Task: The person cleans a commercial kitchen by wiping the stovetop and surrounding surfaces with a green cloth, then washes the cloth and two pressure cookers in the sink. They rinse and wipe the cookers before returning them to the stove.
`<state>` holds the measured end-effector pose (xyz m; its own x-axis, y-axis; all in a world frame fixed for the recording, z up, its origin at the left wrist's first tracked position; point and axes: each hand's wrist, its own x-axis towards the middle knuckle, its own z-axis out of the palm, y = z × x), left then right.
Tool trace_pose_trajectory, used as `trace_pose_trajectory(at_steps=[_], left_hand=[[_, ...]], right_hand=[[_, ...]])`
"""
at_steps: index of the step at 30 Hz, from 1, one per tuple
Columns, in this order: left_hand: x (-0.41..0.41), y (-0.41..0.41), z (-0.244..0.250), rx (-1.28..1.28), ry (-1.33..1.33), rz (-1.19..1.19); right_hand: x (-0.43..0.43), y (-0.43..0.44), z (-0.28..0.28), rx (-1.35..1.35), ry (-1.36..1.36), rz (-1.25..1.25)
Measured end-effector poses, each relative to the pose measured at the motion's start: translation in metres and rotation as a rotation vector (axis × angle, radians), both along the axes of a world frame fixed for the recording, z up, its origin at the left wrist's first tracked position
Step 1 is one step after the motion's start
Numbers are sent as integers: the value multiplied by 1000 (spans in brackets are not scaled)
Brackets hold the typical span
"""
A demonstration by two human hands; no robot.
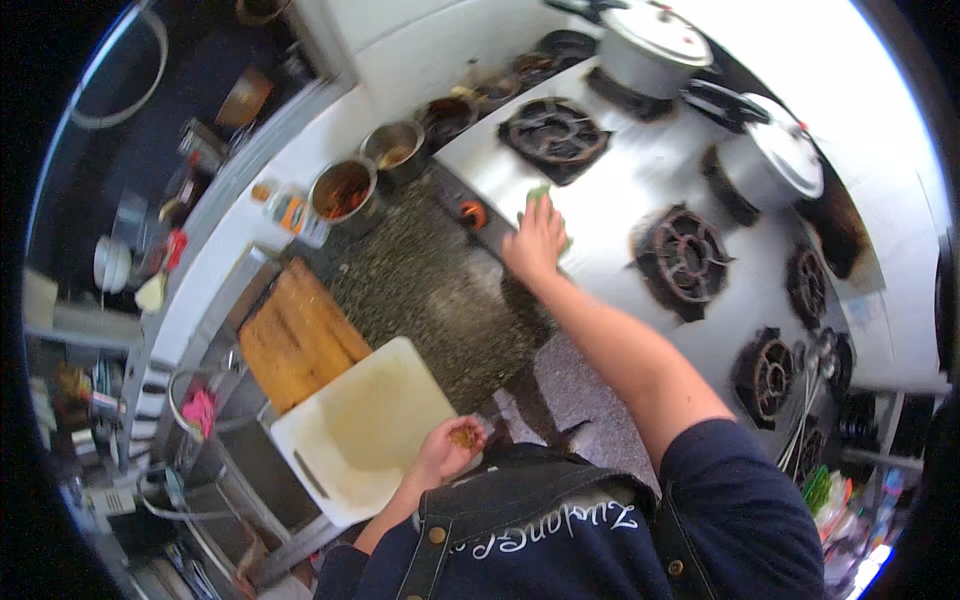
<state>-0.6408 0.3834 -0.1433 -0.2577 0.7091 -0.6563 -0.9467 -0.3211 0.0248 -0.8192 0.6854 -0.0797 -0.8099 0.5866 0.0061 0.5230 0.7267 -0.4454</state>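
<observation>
My right hand (538, 236) is stretched out to the near edge of a stainless steel stove top (615, 180). Beneath its fingers is a green cloth or scouring pad (538, 193), pressed against the metal. An orange-red control knob (473, 215) sits on the stove's front panel close by. Held low in front of my apron, my left hand (448, 448) is cupped around a small brownish-yellow mass (465, 436), too small to identify. That hand is beside the corner of a white plastic cutting board (367, 420).
Pressure cookers (652, 52) stand at the stove's back. Black burner grates (690, 255) rise from its top. A wooden board (300, 337) adjoins the white one. Metal pots (343, 191) and a bottle (289, 210) line the wall. Ladles (806, 405) lie at right.
</observation>
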Motion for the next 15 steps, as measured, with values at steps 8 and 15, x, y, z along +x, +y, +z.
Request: trace_pose_trajectory(at_steps=[8, 15], left_hand=[[-20, -65, -8, -38, -12, 210], [-24, -1, -22, 63, -163, 137]], right_hand=[[-84, -27, -22, -209, 418, 514], [141, -79, -104, 39, 130, 296]])
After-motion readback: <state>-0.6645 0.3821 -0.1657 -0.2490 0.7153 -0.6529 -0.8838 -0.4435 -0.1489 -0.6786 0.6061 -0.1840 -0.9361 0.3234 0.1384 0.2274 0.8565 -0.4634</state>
